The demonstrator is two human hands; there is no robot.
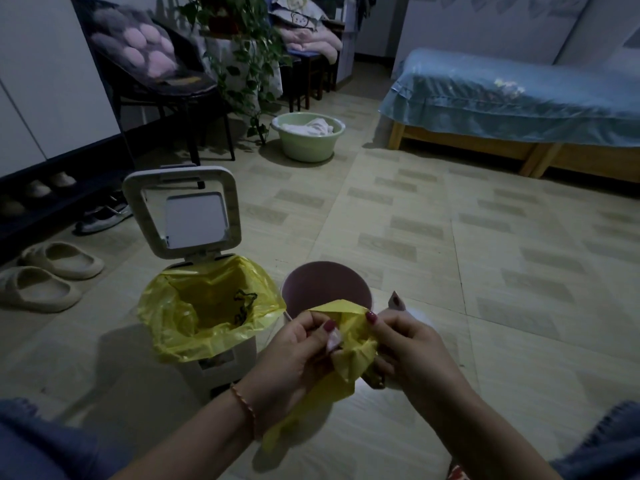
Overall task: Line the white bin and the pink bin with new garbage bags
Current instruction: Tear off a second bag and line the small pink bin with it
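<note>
A person sits or crouches on a tiled floor (415,220) in a dim room, looking down at two small bins just in front of their knees.

The white bin (221,362) stands on the left with its hinged lid (181,211) raised upright behind it. A yellow garbage bag (207,313) already lines it, the plastic folded out and down over the rim all the way round. By the look of it, that half of the task is done.

The pink bin (325,289) stands just to the right of the white one, nearly touching it. Its inside is bare, with no liner yet.

Both hands are held together above the near edge of the pink bin, working a second yellow bag (346,344). The left hand (298,351) pinches one side of the bag's top edge between thumb and fingers (330,325). The right hand (412,344) pinches the other side, its fingers curled into the bunched plastic. The rest of the bag hangs down crumpled between the wrists.

The step in hand seems to be finding and parting the bag's mouth. The next move likely calls for pulling the two layers apart, lowering the bag's closed end into the pink bin, and stretching the opening over its round rim. Thin film tends to cling, so the layers may resist separating.

Elsewhere lie slippers (45,275) on the left, a green basin (308,140) with cloth in it farther back, and a bed (512,105) covered in blue on the right.
</note>
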